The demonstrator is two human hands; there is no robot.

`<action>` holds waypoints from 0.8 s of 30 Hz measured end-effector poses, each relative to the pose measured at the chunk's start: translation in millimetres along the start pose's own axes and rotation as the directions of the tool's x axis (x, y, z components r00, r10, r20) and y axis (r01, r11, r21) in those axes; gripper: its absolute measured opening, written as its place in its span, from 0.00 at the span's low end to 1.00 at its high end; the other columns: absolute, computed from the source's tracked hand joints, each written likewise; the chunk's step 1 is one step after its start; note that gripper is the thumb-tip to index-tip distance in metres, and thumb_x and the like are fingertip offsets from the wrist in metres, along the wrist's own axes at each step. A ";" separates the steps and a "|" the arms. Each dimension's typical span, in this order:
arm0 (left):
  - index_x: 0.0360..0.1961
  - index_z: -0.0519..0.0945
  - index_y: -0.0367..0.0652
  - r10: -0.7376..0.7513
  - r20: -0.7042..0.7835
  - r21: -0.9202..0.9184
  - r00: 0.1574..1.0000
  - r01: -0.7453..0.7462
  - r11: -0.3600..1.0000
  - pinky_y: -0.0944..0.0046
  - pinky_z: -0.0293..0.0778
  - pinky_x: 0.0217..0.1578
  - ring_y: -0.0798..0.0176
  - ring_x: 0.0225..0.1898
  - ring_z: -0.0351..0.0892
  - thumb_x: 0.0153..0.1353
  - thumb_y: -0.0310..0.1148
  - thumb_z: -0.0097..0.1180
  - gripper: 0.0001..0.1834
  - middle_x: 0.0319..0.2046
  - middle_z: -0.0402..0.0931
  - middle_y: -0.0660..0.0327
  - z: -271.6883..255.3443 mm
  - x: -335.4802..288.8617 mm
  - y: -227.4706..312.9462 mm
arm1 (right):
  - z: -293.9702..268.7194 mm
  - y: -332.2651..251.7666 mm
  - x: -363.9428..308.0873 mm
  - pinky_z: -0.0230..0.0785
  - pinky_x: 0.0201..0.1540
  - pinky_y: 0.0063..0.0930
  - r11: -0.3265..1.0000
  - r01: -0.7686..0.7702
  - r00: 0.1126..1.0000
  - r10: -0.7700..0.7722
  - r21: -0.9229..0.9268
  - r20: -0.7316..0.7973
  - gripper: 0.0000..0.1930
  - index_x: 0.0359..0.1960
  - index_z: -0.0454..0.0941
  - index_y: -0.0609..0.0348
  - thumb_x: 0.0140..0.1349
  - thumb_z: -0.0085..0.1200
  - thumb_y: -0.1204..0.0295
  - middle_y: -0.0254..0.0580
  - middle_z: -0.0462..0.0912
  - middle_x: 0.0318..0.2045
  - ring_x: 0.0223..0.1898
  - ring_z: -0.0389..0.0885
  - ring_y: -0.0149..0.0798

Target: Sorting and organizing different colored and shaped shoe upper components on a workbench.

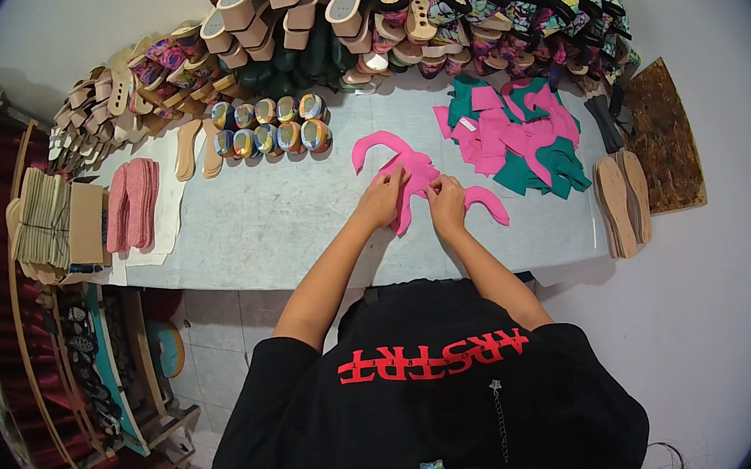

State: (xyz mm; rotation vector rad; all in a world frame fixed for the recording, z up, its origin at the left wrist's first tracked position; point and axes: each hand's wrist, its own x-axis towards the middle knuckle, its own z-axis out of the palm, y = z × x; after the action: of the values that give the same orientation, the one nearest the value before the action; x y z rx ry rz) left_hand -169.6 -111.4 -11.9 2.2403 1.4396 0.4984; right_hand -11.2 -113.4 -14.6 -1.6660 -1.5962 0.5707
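Both hands work at a small heap of bright pink, curved cut pieces [420, 170] on the table in front of me. My left hand [383, 198] is closed, its fingertips pinching a pink piece at the heap's left side. At the right side, my right hand [447, 202] pinches the pink material too, fingers bent inward. One curved pink strip [374, 142] arcs out beyond my left hand, and another curved strip [489, 205] curls out beside my right hand. How the pieces overlap under my fingers is hard to make out.
A pile of pink and green cut pieces [512, 131] lies to the right. Small multicoloured rolled pieces [267, 139] stand in two rows at the left, near tan insoles [188, 150] and pink soles [131, 205]. Stacked sandals [305, 20] line the back; brown soles [615, 205] lie at the right edge.
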 end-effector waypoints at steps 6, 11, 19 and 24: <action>0.58 0.53 0.38 -0.088 0.139 -0.025 0.986 0.093 0.995 0.56 0.65 0.48 0.48 0.52 0.63 0.41 0.18 0.47 0.38 0.52 0.65 0.53 -1.3 4.3 -2.8 | 3.3 0.8 -6.2 0.64 0.27 0.36 0.982 0.187 0.981 -0.187 -0.011 -0.059 0.07 0.22 0.71 0.66 0.43 0.58 0.79 0.49 0.74 0.22 0.25 0.74 0.48; 0.58 0.54 0.41 -0.006 0.094 0.001 0.996 0.006 1.000 0.57 0.65 0.48 0.46 0.50 0.64 0.41 0.18 0.47 0.38 0.48 0.69 0.51 -5.8 9.2 4.5 | 4.6 1.1 -7.8 0.65 0.28 0.36 0.986 0.168 0.985 -0.168 -0.017 -0.031 0.07 0.22 0.71 0.66 0.43 0.58 0.79 0.49 0.74 0.23 0.26 0.74 0.48; 0.58 0.53 0.41 0.164 0.105 -0.225 0.981 -0.138 0.965 0.57 0.67 0.44 0.48 0.46 0.70 0.42 0.16 0.46 0.38 0.47 0.70 0.51 6.9 37.6 -4.0 | 0.2 4.3 -3.5 0.65 0.34 0.39 0.995 0.067 0.998 -0.066 -0.072 0.017 0.07 0.24 0.71 0.64 0.44 0.58 0.77 0.49 0.74 0.26 0.32 0.73 0.51; 0.60 0.42 0.35 0.204 0.188 -0.241 0.961 -0.156 0.958 0.58 0.67 0.44 0.48 0.46 0.70 0.41 0.14 0.46 0.43 0.49 0.69 0.53 11.5 48.5 -13.7 | 2.2 5.6 -5.0 0.65 0.34 0.40 0.980 0.150 0.988 -0.154 -0.134 -0.024 0.06 0.23 0.71 0.64 0.45 0.56 0.77 0.49 0.73 0.25 0.31 0.72 0.51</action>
State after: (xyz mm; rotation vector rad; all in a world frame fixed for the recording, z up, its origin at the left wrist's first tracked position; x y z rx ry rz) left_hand -154.9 -63.8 -25.6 2.1777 1.0238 0.4400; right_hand -9.9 -117.6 -21.2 -1.6211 -1.7502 0.3636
